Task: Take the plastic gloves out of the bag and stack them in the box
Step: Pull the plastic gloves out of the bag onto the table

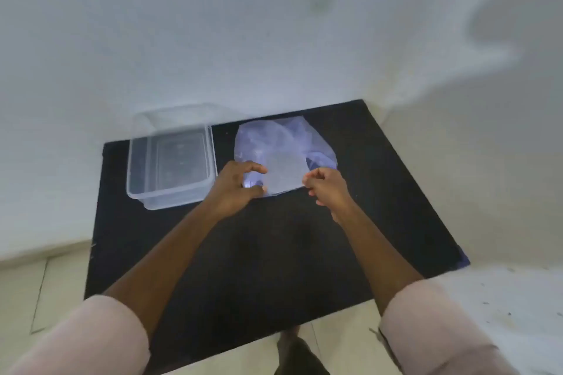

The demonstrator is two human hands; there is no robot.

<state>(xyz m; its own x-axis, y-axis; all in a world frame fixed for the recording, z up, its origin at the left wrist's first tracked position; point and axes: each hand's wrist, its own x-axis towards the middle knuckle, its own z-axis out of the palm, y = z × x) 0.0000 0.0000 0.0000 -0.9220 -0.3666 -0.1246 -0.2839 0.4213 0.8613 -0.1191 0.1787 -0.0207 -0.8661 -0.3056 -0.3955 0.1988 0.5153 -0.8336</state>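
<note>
A translucent bluish plastic bag [283, 149] lies on the black table [274, 253], near its far edge. Pale plastic gloves [285, 173] show as a whitish sheet at the bag's near opening. My left hand [236, 189] grips the bag's near left corner, fingers curled around the plastic. My right hand [329, 189] pinches the near right edge of the plastic with thumb and forefinger. A clear rectangular plastic box [170, 161] stands open to the left of the bag; nothing shows inside it.
The table stands against a white wall [274, 39], with a second white wall to the right. Pale floor tiles [39, 283] show on the left and below. My foot [297, 353] is visible under the table's near edge.
</note>
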